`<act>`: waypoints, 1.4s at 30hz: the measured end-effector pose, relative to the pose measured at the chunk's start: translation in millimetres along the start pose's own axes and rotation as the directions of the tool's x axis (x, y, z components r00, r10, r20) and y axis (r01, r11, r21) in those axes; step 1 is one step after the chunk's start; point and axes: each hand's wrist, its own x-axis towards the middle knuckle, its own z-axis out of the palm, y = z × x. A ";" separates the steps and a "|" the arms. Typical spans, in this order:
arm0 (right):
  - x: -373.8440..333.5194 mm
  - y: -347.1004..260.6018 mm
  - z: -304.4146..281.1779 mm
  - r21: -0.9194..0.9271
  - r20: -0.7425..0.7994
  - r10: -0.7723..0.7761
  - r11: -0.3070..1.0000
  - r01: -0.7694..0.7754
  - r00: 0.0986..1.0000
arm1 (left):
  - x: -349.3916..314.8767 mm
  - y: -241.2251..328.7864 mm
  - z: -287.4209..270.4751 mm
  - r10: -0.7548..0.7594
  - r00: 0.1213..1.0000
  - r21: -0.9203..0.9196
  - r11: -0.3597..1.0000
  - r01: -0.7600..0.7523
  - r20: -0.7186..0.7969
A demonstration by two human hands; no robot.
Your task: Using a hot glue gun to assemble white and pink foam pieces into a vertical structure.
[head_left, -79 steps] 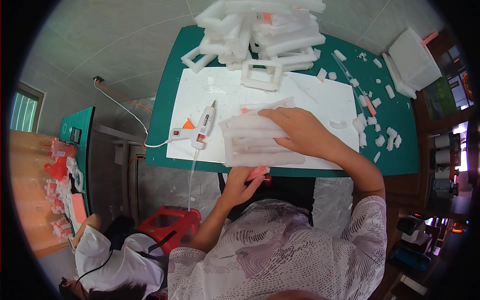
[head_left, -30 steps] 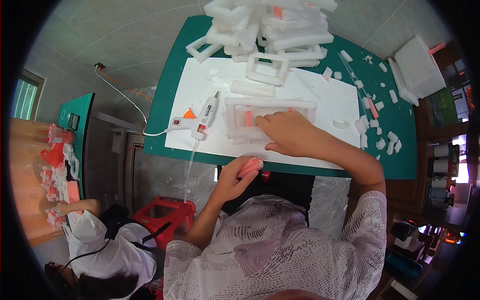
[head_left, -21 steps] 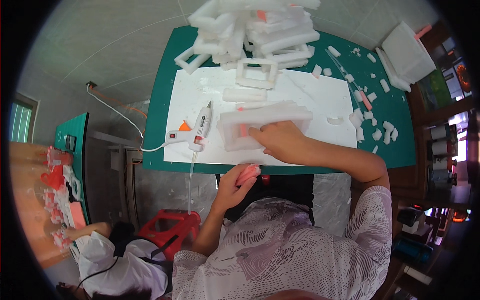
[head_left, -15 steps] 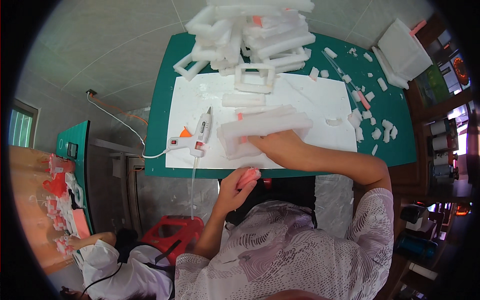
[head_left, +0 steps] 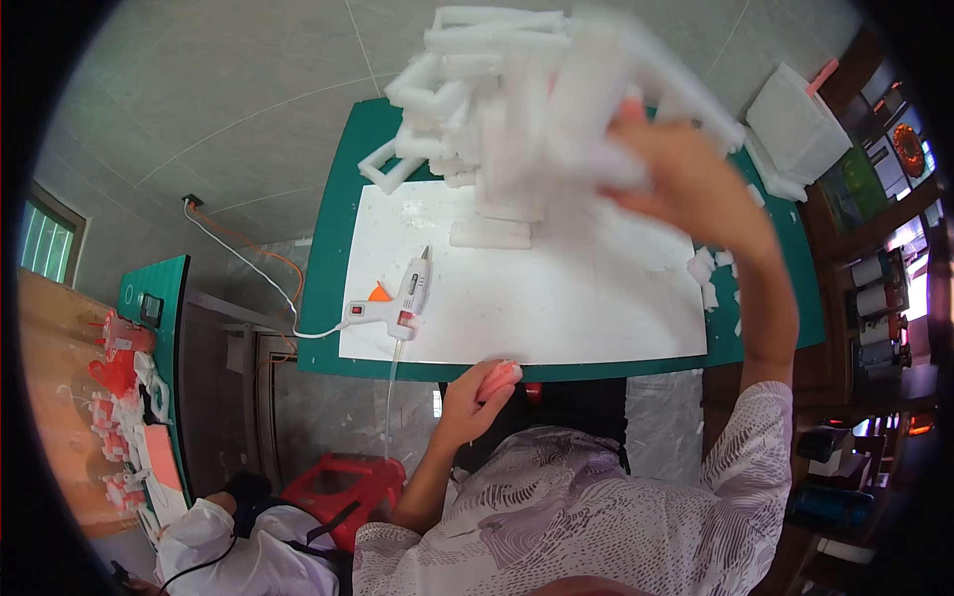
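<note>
My right hand (head_left: 681, 179) is raised over the far side of the table, blurred by motion. It grips a white foam frame (head_left: 596, 109) with a bit of pink on it; the fingers around it are smeared. Behind, and partly hidden by it, rises a pile of white foam frames (head_left: 427, 94). Low at the table's near edge, my left hand (head_left: 467, 405) is closed round a small pink foam piece (head_left: 505, 374) with a whitish end. A white glue gun (head_left: 405, 303) with an orange trigger lies on the white board (head_left: 556, 308), left of centre.
A white foam strip (head_left: 490, 234) lies on the board. Foam scraps (head_left: 704, 268) sit on the green mat (head_left: 765, 343) at the right, below white foam slabs (head_left: 795, 114). The glue gun's cord runs left to a wall socket. A co-worker (head_left: 248, 546) is beside a red stool (head_left: 368, 487).
My right hand has lifted the foam frame off the board and swung it up to the far pile. The left hand still holds the pink piece near the table edge.
</note>
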 end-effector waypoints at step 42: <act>142.3 81.1 -39.3 -0.088 -0.393 -0.133 0.990 0.106 0.910 | 2.5 -9.4 1.4 0.017 1.000 0.040 0.999 -0.017 -0.013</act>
